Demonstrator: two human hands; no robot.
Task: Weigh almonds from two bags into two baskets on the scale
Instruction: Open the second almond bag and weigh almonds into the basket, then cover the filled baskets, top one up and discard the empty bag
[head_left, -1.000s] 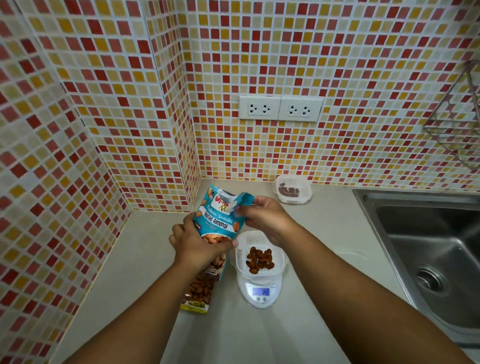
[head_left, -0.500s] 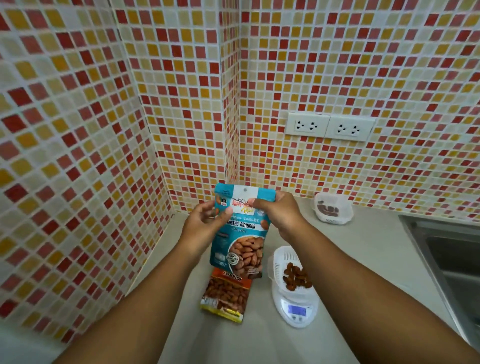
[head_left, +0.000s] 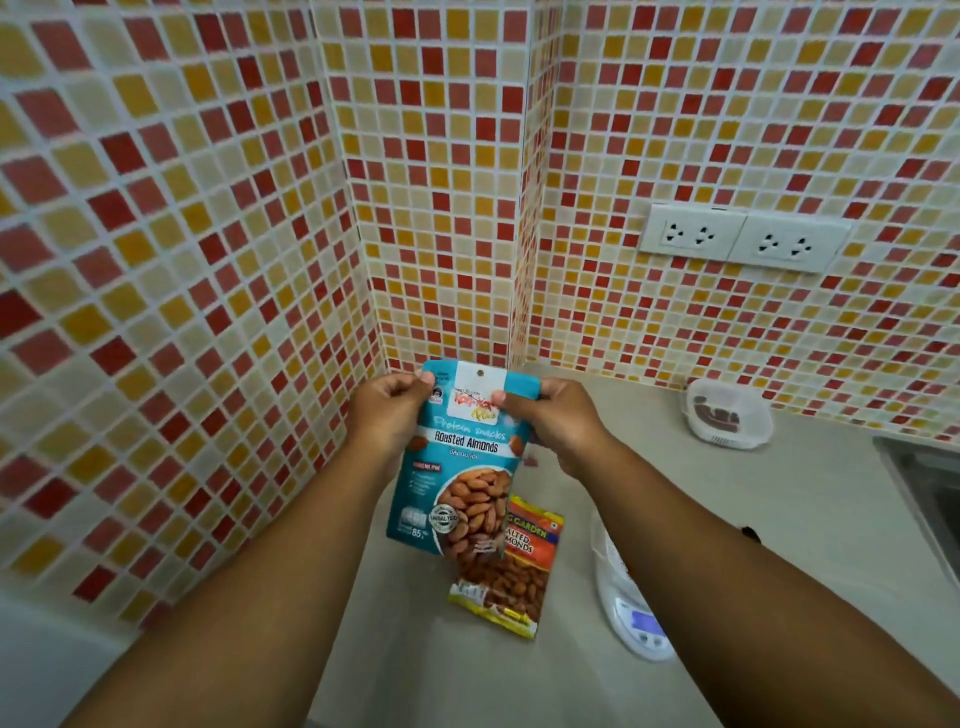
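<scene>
I hold a teal bag of roasted almonds (head_left: 460, 467) upright above the counter. My left hand (head_left: 387, 413) pinches its top left corner and my right hand (head_left: 556, 421) pinches its top right corner. Below it an orange and yellow bag of salted almonds (head_left: 506, 571) lies flat on the counter. The white scale (head_left: 631, 618) stands to the right, its lit display showing; my right forearm hides most of the basket on it. A second white basket (head_left: 727, 413) with several almonds sits at the back by the wall.
Mosaic tiled walls form a corner behind the bags. A double wall socket (head_left: 740, 239) is mounted at the upper right. The steel sink's edge (head_left: 919, 483) shows at the far right. The beige counter (head_left: 779, 509) runs between the scale and the sink.
The teal bag went from tilted over the scale basket to upright and moved left. My left hand moved from its middle to the top left corner. The view swung left.
</scene>
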